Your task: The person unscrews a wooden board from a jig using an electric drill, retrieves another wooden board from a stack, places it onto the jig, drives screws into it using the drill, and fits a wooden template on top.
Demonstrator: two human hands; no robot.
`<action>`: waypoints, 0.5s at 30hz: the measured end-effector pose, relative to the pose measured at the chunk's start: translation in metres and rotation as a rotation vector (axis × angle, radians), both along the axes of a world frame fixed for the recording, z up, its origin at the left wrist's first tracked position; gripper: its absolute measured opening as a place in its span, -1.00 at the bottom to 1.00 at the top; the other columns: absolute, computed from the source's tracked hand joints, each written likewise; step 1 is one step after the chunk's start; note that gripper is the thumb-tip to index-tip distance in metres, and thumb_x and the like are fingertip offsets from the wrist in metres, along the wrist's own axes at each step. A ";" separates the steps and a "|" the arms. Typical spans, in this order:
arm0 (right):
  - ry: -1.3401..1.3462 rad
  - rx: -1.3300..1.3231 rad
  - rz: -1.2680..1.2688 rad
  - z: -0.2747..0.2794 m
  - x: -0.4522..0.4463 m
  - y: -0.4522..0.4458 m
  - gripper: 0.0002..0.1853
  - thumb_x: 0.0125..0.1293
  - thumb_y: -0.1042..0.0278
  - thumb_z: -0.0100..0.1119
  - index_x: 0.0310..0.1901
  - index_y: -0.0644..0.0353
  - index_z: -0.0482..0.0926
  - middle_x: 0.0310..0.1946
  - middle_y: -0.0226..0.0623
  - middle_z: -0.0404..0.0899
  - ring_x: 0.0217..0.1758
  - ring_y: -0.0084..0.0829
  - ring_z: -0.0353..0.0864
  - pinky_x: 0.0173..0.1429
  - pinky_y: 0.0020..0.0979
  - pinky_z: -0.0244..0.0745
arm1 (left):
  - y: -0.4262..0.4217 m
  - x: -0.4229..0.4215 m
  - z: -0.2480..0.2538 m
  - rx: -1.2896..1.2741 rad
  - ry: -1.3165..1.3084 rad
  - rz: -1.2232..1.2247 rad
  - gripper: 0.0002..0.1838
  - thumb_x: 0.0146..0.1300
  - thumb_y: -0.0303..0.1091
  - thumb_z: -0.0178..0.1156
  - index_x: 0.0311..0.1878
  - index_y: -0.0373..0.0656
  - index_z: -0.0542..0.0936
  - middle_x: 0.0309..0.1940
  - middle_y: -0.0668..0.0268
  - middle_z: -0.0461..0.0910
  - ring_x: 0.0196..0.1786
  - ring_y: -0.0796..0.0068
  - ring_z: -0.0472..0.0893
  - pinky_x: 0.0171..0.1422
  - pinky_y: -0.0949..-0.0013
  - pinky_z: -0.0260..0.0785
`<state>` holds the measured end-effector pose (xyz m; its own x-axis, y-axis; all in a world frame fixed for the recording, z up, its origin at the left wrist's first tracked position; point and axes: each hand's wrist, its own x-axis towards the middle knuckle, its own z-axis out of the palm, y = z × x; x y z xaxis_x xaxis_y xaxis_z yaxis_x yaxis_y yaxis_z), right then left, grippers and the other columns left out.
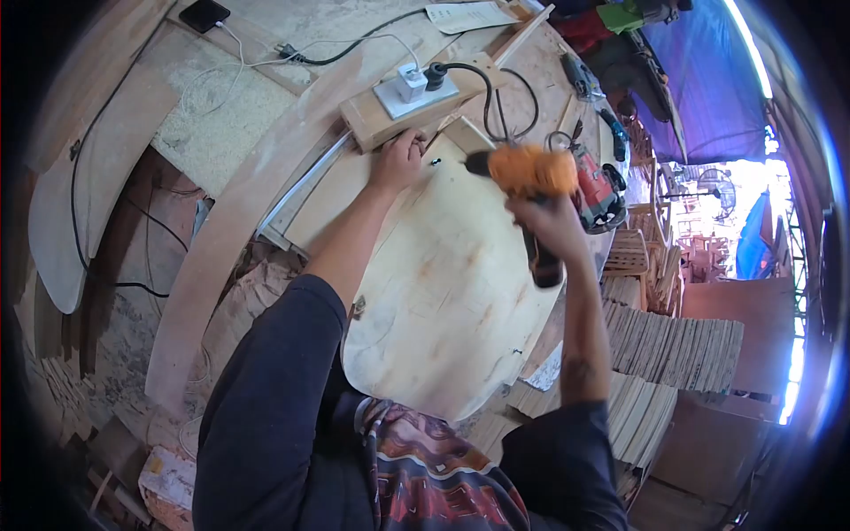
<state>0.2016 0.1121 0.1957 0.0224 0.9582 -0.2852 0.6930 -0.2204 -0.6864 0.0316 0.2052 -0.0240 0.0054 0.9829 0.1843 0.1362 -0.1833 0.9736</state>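
Observation:
My right hand [551, 223] is wrapped around the handle of an orange cordless drill [533, 170]. The drill is held above the right part of a pale wooden panel [434, 274], its dark chuck pointing left. At the panel's far edge, my left hand [400, 161] has its fingers curled down beside a wooden block [372, 126]; what they grip, if anything, is hidden. Just right of those fingers, a small dark piece of hardware [436, 162] sits on the panel. A short wooden piece [467, 135] lies along the far edge.
A white power outlet [416, 93] with plugs and cords is mounted on the block. A phone [204, 15] lies far left. Red power tool [599, 190] rests on the right. Stacked wooden slats [673, 343] stand at right. A long curved board [226, 226] runs along the left.

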 end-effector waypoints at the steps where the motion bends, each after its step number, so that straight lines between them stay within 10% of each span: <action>1: -0.034 -0.036 -0.060 0.007 0.007 -0.025 -0.64 0.06 0.36 0.28 -0.10 0.29 0.49 -0.31 -0.34 0.54 -0.29 -0.55 0.54 -0.17 -0.49 0.46 | 0.000 0.000 0.001 0.007 -0.007 0.008 -0.76 0.18 -0.48 -0.09 -0.19 -0.25 0.56 -0.43 0.19 0.62 -0.33 0.33 0.63 -0.16 0.32 0.47; 8: -0.212 0.034 -0.387 -0.035 0.109 -0.215 -0.39 0.04 0.38 0.36 0.16 0.27 0.41 -0.06 -0.17 0.59 0.00 -0.36 0.57 0.07 -0.37 0.40 | 0.011 0.003 -0.028 0.093 -0.098 -0.100 -0.73 0.18 -0.36 0.08 -0.12 -0.29 0.58 -0.35 0.06 0.63 -0.25 0.14 0.64 -0.11 0.30 0.47; 15: -0.199 0.128 -0.561 -0.142 0.224 -0.339 -0.28 -0.03 0.38 0.36 0.23 0.22 0.32 0.01 -0.04 0.53 0.08 -0.14 0.53 0.10 -0.27 0.42 | -0.170 -0.086 0.002 0.165 0.620 0.081 -0.61 0.09 -0.41 0.19 0.02 -0.32 0.51 -0.06 0.02 0.50 0.01 -0.02 0.46 0.14 0.13 0.31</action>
